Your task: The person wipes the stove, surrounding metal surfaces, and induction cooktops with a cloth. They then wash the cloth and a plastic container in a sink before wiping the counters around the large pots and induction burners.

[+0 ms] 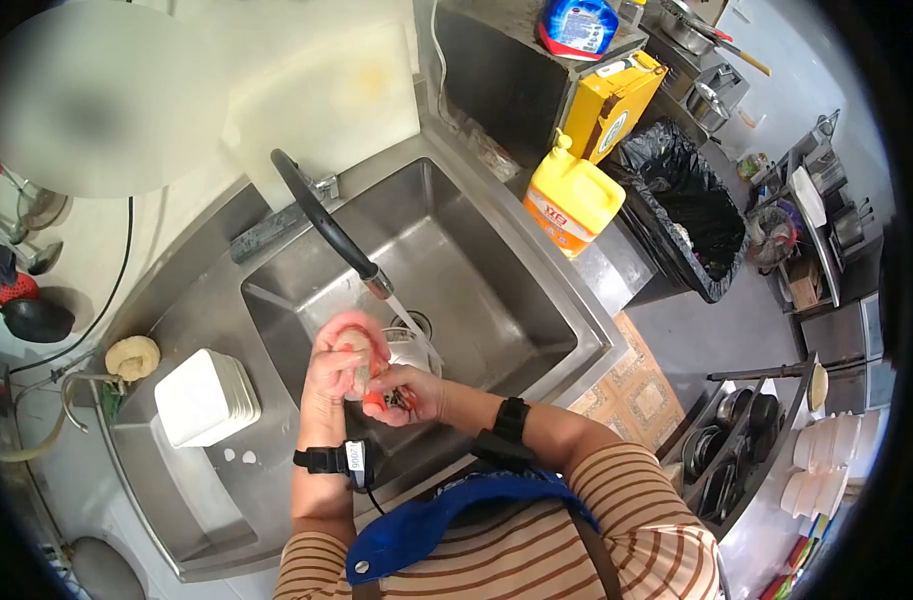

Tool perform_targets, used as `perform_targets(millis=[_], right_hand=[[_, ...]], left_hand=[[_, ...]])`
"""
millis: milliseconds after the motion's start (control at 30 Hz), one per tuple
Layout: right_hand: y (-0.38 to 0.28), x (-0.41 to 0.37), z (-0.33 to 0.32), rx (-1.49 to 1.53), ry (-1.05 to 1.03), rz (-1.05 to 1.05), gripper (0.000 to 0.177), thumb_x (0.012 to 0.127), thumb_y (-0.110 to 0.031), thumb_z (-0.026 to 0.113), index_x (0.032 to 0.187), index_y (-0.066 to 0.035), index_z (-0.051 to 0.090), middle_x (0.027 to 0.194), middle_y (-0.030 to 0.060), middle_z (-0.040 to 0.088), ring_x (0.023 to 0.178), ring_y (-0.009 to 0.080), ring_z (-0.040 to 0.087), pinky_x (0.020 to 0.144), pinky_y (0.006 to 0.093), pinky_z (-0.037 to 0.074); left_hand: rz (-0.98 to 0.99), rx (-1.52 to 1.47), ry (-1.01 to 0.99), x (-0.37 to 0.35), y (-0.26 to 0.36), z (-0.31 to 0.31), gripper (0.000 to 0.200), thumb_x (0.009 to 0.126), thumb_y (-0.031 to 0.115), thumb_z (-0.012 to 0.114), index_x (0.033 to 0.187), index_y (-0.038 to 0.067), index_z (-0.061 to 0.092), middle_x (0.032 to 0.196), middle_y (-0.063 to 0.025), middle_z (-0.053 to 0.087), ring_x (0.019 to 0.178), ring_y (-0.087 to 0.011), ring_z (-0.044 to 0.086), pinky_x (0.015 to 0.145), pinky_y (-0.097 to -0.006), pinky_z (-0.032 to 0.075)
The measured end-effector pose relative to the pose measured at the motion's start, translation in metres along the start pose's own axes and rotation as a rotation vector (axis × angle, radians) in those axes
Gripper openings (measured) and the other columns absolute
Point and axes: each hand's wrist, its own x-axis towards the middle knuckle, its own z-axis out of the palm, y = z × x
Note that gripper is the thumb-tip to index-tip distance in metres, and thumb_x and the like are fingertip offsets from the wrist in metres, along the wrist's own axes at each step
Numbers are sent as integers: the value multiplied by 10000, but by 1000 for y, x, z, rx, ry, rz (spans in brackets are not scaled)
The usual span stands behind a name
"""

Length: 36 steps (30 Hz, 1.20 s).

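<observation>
Over the sink basin (pixel 476 270), my two hands are close together beneath the black tap (pixel 321 215), which runs a stream of water. My left hand (pixel 334 378) is closed around a soft-looking, pinkish-red thing (pixel 356 328); I cannot tell its kind. Just to the right, my right hand (pixel 418 392) curls round a red-orange thing with dark specks (pixel 394 400). A pale, shiny rounded object (pixel 406 350) shows behind my fingers, partly hidden, near the drain.
Stacked white square dishes (pixel 201 400) stand on the left drainboard. A round tan scrubber (pixel 133 357) lies behind them. Right of the sink are a yellow pump bottle (pixel 573 200), a yellow box (pixel 616 105) and a black-lined bin (pixel 711 240). A rack (pixel 736 430) holds pans.
</observation>
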Motion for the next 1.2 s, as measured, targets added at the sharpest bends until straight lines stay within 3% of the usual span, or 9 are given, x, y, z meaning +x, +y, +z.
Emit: perform_targets(millis=[67,267,400,600,733,833,1033,1067,1200], right_hand=[[-3,11,-15,-232,92,-19,196,757,-182,660,849,-31,575,646,100,592,401,136,479,332,239,343],[31,38,-80,-1079,513,-73,191,587,-172,693,568,-24,574,538,95,564,456,209,556,423,345,448],[52,35,-110,-1803,437,85,377,751,-324,563,871,26,636,836,192,655,851,345,636,753,436,487],[48,31,-74,-2029,863,-273,482,772,-413,557,998,13,557,902,179,645,818,357,636,739,445,499],[13,22,-48,-1675,667,-458,402,782,-415,575,866,-23,579,662,158,615,612,304,629,519,400,496],[-7,-4,6,-517,288,-114,388,797,-422,564,852,-37,578,604,108,577,478,230,571,379,314,426],[16,1,31,-82,-394,99,397,792,-384,606,917,-10,552,658,105,567,407,165,499,302,255,331],[16,-3,33,-137,-375,62,401,790,-398,615,877,-10,562,615,99,560,393,167,496,289,252,318],[5,-10,24,-589,3,199,322,724,-358,678,725,-56,565,523,48,506,372,147,452,304,249,288]], left_hand=[[-102,251,261,2,2,9,105,727,-38,626,829,-15,624,667,-68,593,565,-170,572,554,-277,477],[-233,516,674,-21,-100,-44,75,744,-25,656,799,20,632,589,23,527,441,-55,421,408,-215,321],[-251,796,825,-52,-187,-95,49,747,-13,648,766,23,622,595,12,533,431,-70,432,404,-236,336],[-286,256,1044,-25,-138,-58,220,793,174,705,904,34,578,706,-29,568,600,-153,560,554,-315,473],[-222,-128,412,-32,-46,-36,611,821,236,671,1310,51,353,1124,-143,573,1016,-276,581,881,-403,468],[47,-142,188,-42,-17,-22,757,803,314,666,1408,105,260,1225,-204,522,1070,-332,560,909,-451,453],[281,-595,-151,-39,2,21,649,737,267,675,1312,107,421,1082,-145,596,952,-302,590,785,-436,507],[340,-432,-215,-34,10,32,459,726,156,646,1167,87,539,794,-91,591,709,-239,577,614,-384,506],[39,34,388,-52,3,28,196,762,17,579,954,9,619,596,-50,498,528,-180,493,487,-336,435]])
